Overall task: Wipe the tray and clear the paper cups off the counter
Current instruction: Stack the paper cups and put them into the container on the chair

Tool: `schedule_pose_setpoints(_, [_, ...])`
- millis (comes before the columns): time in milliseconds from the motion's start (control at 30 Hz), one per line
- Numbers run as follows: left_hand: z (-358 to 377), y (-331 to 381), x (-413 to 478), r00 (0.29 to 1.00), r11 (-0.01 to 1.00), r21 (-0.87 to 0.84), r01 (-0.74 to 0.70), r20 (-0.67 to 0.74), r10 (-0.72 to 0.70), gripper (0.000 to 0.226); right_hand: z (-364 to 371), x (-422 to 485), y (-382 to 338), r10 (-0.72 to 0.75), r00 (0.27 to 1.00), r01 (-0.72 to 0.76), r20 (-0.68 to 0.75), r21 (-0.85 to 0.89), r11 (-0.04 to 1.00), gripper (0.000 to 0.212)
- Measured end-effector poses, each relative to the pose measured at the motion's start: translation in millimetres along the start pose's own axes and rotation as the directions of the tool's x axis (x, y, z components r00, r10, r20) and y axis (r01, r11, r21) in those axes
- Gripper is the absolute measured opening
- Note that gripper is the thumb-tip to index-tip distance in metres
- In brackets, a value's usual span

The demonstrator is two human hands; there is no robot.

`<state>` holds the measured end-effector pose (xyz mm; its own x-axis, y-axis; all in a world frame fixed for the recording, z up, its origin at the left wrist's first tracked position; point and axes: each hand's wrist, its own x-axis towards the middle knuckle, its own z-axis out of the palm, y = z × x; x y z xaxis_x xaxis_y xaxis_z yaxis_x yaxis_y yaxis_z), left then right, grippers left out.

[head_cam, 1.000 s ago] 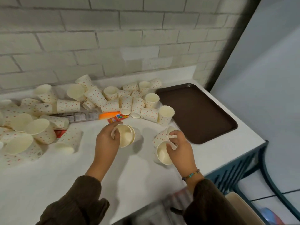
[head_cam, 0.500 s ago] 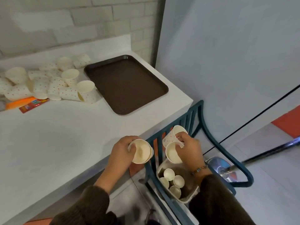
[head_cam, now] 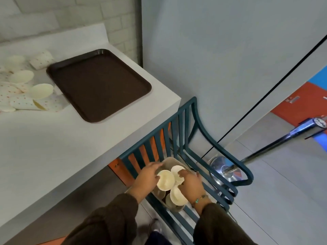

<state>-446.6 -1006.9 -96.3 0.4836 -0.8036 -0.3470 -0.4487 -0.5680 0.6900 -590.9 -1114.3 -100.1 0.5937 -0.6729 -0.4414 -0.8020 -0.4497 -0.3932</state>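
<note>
My left hand [head_cam: 146, 177] holds a cream paper cup [head_cam: 165, 180] by its rim, low inside a pale bin [head_cam: 169, 159] that sits on a teal chair. Beside it, my right hand [head_cam: 192, 183] grips two more paper cups [head_cam: 177, 171] over the same bin. The bin's inside is mostly hidden by hands and cups. On the white counter [head_cam: 53, 147] lies the brown tray [head_cam: 99, 84], with nothing on it. Several dotted paper cups [head_cam: 26, 89] lie scattered left of the tray.
The teal slatted chair [head_cam: 194, 121] stands against the counter's right end, with a grey wall behind it. A shiny metal disc [head_cam: 224, 168] and a blue-handled pole [head_cam: 300, 129] are on the floor to the right.
Both hands went from the counter over its edge and down into the bin on the chair, carrying the cups. My view swung right and downward.
</note>
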Motion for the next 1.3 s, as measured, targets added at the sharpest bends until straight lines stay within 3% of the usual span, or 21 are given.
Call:
schedule_pose_setpoints(200, [-6.0,-6.5,2.8,0.993,0.999,-0.043,0.004,-0.115,-0.009,0.048,-6.6,6.8,8.9,-0.009,1.000,0.007,-0.011,-0.164,0.986,0.034])
schedule_pose_setpoints(433, [-44.3,-2.8,-22.7,0.967,0.988,-0.153,-0.011,-0.254,-0.028,0.033,-32.2,14.7,-20.8,-0.102,0.986,0.097,-0.135,-0.044,0.994,0.032])
schedule_pose_setpoints(667, [-97.0,-0.2,-57.3,0.925,0.963,-0.264,-0.059,-0.376,-0.046,0.029,-51.0,12.1,-95.7,-0.300,0.950,0.307,-0.088,0.083,0.948,0.030])
schedule_pose_setpoints(800, [-131.3,-9.3,-81.4,0.870,0.976,-0.214,-0.051,-0.490,-0.062,0.030,-52.2,1.2,-151.6,-0.488,0.869,0.494,-0.079,0.099,0.864,0.028])
schedule_pose_setpoints(967, [-180.8,-45.1,-136.2,0.756,0.966,-0.255,0.045,-0.623,-0.200,0.023,-42.2,-15.2,-239.3,-0.671,0.740,0.672,-0.053,0.117,0.731,0.025])
schedule_pose_setpoints(1300, [-289.4,-157.4,-250.6,0.550,0.904,-0.422,0.066,-0.741,-0.386,0.031,29.9,-52.4,-414.4,-0.830,0.548,0.826,0.104,0.092,0.556,0.019])
